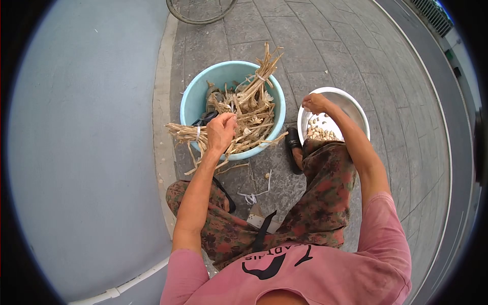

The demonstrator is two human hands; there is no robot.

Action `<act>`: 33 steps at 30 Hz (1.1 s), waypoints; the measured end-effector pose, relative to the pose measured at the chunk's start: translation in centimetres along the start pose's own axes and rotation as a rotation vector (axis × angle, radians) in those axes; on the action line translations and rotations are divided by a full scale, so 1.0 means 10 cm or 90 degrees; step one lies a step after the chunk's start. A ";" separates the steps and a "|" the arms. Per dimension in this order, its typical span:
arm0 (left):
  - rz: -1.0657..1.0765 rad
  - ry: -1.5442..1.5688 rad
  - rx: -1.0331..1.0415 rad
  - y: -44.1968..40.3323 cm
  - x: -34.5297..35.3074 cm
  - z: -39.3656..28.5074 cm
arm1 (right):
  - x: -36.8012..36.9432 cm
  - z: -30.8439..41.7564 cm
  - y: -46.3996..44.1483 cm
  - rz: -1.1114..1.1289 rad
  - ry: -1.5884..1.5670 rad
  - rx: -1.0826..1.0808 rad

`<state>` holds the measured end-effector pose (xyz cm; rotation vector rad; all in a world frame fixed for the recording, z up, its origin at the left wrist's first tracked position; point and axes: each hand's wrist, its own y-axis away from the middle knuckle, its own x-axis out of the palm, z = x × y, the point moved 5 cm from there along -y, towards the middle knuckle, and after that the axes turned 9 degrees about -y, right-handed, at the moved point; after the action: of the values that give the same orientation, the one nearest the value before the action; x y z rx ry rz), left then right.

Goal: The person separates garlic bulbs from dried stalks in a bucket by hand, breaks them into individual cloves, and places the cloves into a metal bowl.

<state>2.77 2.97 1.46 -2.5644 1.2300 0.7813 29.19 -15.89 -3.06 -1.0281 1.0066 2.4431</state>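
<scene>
A round light-blue tub (189, 104) holds bundles of dry tan stalks (249, 91) with garlic-like bulbs, some tied with white string. Over the tub's near left part is my left hand (221, 133), its fingers curled together; what they hold, if anything, is hidden. My right hand (316, 103) is above the left rim of a metal basin (358, 112), fingers bent and pinched, with their contents too small to make out. Several small pale cloves (321, 133) lie in the bottom of the basin.
Grey paving (401, 132) surrounds both containers. A blue-grey wall (91, 127) rises at the left. Part of a wheel (201, 20) shows at the top. White string (250, 197) lies on the ground between my feet, near a dark shoe (293, 147). A road runs along the right.
</scene>
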 end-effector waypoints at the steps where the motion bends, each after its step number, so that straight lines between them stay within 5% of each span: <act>1: 0.003 -0.004 -0.002 0.00 0.02 0.02 | 0.10 -0.22 -0.11 0.024 0.154 -0.041; 2: 0.004 -0.009 -0.006 0.00 0.02 0.04 | 0.12 -0.16 -0.09 -0.028 0.303 -0.114; 5: 0.021 -0.025 -0.014 0.00 0.03 0.03 | -0.10 0.48 0.06 -0.214 -0.094 -0.145; 7: 0.019 -0.026 -0.004 0.00 0.05 0.03 | -0.12 1.12 0.08 -0.229 -0.072 -0.341; 9: 0.020 -0.057 0.040 -0.02 0.07 0.05 | 0.02 1.56 -0.05 -0.328 0.167 -0.529; 12: 0.003 -0.039 0.058 -0.02 0.06 0.06 | 0.34 1.72 -0.56 -0.392 0.587 -0.525; 15: -0.001 -0.047 0.043 0.00 -0.01 0.01 | 0.52 1.59 -1.00 -0.213 0.679 -0.324; 23: -0.081 -0.020 0.047 -0.01 -0.09 0.10 | -0.26 1.69 -0.70 -0.258 0.432 -0.390; 33: -0.099 0.005 -0.019 0.07 -0.28 0.10 | -0.54 2.31 -0.07 -0.035 0.348 -0.430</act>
<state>0.41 4.85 2.17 -2.6504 1.0136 0.7612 21.70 0.93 11.92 -1.9783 0.2293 2.5556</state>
